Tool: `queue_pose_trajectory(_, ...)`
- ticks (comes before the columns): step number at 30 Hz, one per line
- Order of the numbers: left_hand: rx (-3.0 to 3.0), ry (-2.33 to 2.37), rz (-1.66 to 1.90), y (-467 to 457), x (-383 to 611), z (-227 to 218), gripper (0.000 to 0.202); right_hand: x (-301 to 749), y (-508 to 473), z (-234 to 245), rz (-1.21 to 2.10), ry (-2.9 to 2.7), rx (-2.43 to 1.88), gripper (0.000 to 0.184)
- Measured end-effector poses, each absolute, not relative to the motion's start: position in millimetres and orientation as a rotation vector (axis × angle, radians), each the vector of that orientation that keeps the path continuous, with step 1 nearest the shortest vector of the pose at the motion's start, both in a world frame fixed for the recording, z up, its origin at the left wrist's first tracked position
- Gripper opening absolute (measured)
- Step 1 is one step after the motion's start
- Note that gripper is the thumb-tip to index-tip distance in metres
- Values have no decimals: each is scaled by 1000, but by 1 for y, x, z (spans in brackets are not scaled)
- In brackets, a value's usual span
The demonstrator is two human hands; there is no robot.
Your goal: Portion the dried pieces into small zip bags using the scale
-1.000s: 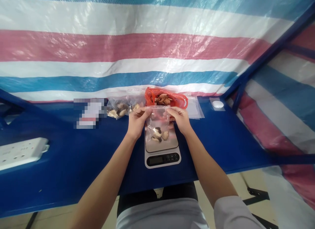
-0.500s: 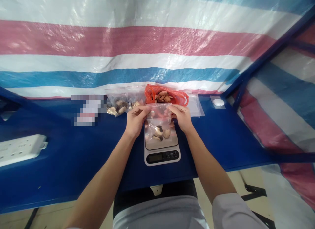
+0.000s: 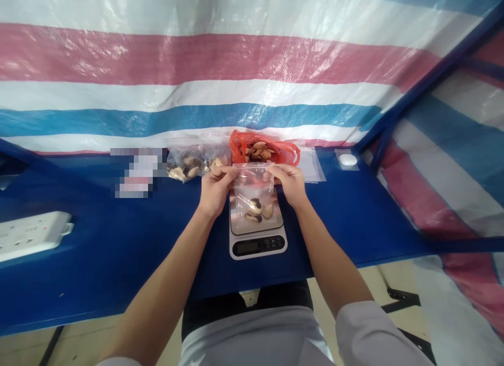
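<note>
Head view. Bag (image 3: 254, 183) of thin clear film, hanging upright over the scale (image 3: 258, 244), pinched at both ends of its top strip. Left hand (image 3: 214, 190) on the top left corner, grip closed, thumb and fingertips pressed together on the film. Right hand (image 3: 290, 183) on the top right corner, grip likewise closed on the film. A few nuts (image 3: 256, 208) sunk to the bottom, either just above the scale's plate or resting on it; impossible to tell which.

Probably light, limp and slick, with no stiffness except along the zip strip. Best taken there, at the corners, as now. Likely to sag or fold if held lower, and to spill if tipped with the mouth unsealed; sealed or not, unclear from here. Nuts hard-looking, probably not fragile.

Edges and room: red bag (image 3: 264, 149) of nuts just behind, close to the knuckles. Filled bags (image 3: 189, 164) to its left and flat bags (image 3: 315, 166) to its right, all along the back of the counter (image 3: 118, 250), under the striped tarp (image 3: 236, 56). Near edge of the counter not far below the scale. Open blue counter on both sides. Power strip (image 3: 31, 234) far left and a small white puck (image 3: 347, 159) at the back right, both well apart from the hands.
</note>
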State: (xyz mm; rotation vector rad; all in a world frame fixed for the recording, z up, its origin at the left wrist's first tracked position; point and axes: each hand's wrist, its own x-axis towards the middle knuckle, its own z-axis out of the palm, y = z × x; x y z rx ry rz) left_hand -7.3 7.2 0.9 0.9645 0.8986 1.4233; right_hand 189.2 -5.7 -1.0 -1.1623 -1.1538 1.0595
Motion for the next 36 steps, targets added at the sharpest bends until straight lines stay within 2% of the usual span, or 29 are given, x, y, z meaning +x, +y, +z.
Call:
queue_pose_trajectory(9,1024,922,1490,8,-9,-8,21,188,-8,4,1188,-1051,-1137,38)
queue_pose_trajectory(17,994,910,1417,9,-10,-9,29,183,-6,2,1125,-1008,-1064,36)
queue_pose_trajectory(25,1040,897,1397,10,-10,-11,28,181,-10,8,1154,-1006,-1047,28)
queue_pose_trajectory(36,1124,948,1421,7,-9,-7,29,181,-6,4,1181,-1028,-1020,34)
